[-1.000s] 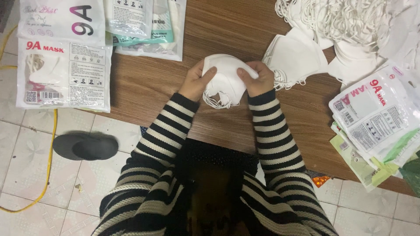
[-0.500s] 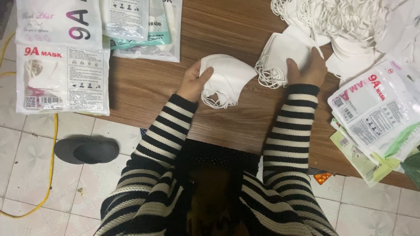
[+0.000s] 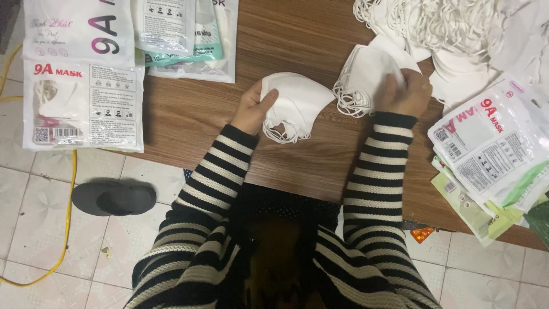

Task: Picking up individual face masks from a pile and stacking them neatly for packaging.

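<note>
My left hand (image 3: 254, 107) grips a small stack of folded white face masks (image 3: 297, 103) with their ear loops hanging toward me, held just above the brown wooden table (image 3: 189, 114). My right hand (image 3: 405, 91) rests a short way to the right, its fingers closed on the top mask of a second white stack (image 3: 366, 71) that lies on the table. Both arms wear black-and-white striped sleeves. Farther right and behind, a big loose heap of white masks and elastic loops (image 3: 452, 28) spreads over the table's far right corner.
Printed mask packets lie at the table's left end (image 3: 83, 103) and far middle (image 3: 189, 34); more empty packets (image 3: 492, 149) are stacked at the right edge. Below the table are pale floor tiles, a dark slipper (image 3: 114, 197), a yellow cable (image 3: 71, 189) and an orange blister pack (image 3: 423, 233).
A second ago both hands held the one mask stack. My right hand has let go and moved right onto the second stack, while my left hand keeps the first stack.
</note>
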